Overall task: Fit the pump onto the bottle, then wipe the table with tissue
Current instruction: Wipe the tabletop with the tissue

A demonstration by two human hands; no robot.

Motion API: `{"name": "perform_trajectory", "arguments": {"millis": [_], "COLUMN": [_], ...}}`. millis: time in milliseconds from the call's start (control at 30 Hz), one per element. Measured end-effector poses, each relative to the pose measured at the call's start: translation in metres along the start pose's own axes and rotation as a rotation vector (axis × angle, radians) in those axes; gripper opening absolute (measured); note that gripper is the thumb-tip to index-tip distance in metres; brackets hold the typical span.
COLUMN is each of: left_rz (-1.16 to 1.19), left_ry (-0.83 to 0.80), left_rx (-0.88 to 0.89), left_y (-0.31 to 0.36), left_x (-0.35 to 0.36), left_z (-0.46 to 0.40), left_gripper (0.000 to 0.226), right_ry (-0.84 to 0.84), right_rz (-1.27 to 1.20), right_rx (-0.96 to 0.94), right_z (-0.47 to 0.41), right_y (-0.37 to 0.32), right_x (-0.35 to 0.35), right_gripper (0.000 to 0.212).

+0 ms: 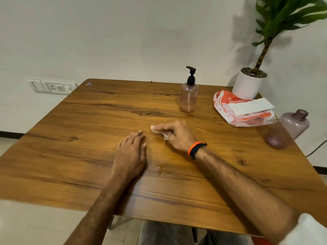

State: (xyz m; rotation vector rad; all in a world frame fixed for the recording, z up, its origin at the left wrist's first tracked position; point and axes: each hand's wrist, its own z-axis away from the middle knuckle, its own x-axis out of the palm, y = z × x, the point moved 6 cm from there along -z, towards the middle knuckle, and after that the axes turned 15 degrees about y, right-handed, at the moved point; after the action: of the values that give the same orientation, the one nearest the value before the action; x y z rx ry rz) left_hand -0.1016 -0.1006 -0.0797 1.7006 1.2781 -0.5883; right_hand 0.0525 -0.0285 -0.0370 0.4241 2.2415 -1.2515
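A pink translucent bottle (188, 97) stands upright at the back of the wooden table (74, 156), with a black pump (191, 75) seated on its neck. My right hand (177, 136) grips a folded white tissue (155, 129) and presses it onto the tabletop near the middle. My left hand (131, 152) rests flat on the wood just left of it, fingers straight. A small wet spot (158, 170) glistens on the table between my forearms.
An orange and white tissue pack (242, 110) with a loose sheet on top lies at the back right. Beside it, a second pink bottle (288, 129) without a cap leans near the right edge. A potted plant (249, 84) occupies the back right corner.
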Motion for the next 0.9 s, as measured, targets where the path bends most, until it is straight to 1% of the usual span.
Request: {"name": "perform_trajectory", "arguments": {"millis": [67,100,133,233,333,467,567,633,700,733,800,833,900], "left_rz": [-0.001,0.001,0.004,0.008,0.006,0.005,0.011,0.003,0.002,0.005,0.007,0.007,0.005], "left_ry": [0.005,0.007,0.007,0.005,-0.005,-0.016,-0.009,-0.001,-0.008,-0.013,-0.019,-0.017,-0.013], "left_rx": [0.001,0.002,0.003,0.001,0.001,0.006,-0.002,-0.003,0.000,0.002,0.003,0.003,0.000], "left_y": [-0.001,0.000,0.000,-0.001,-0.002,-0.002,0.000,0.000,0.000,0.001,0.001,0.002,0.001], "left_x": [0.000,0.000,0.001,0.002,0.002,0.001,-0.001,-0.002,-0.002,-0.002,-0.003,-0.002,-0.002], "left_z": [0.000,0.000,0.000,0.000,-0.001,0.000,0.000,0.001,0.001,0.001,0.001,0.000,0.001], "left_gripper": [0.041,0.040,0.041,0.041,0.042,0.042,0.040,0.040,0.041,0.043,0.050,0.052,0.052], "right_ry": [0.182,0.222,0.218,0.084,0.004,-0.155,-0.226,-0.258,-0.210,-0.147,0.031,0.133,0.301], "right_rz": [0.067,0.142,0.217,0.348,0.382,0.261,0.141,0.032,-0.090,-0.148,-0.224,-0.219,-0.102], "right_rx": [0.082,0.108,0.129,0.176,0.113,-0.041,-0.158,-0.158,-0.051,0.021,0.162,0.214,0.258], "right_z": [-0.028,-0.040,-0.050,-0.066,-0.062,-0.022,0.020,0.037,0.040,0.037,0.027,0.021,0.009], "right_y": [0.019,0.029,0.041,0.066,0.061,0.020,-0.009,-0.017,-0.013,-0.006,0.015,0.027,0.050], "right_x": [-0.016,-0.020,-0.020,-0.008,0.007,0.025,0.024,0.015,-0.002,-0.014,-0.039,-0.053,-0.077], "right_gripper": [0.031,0.035,0.038,0.042,0.046,0.047,0.048,0.043,0.034,0.032,0.032,0.031,0.027]}}
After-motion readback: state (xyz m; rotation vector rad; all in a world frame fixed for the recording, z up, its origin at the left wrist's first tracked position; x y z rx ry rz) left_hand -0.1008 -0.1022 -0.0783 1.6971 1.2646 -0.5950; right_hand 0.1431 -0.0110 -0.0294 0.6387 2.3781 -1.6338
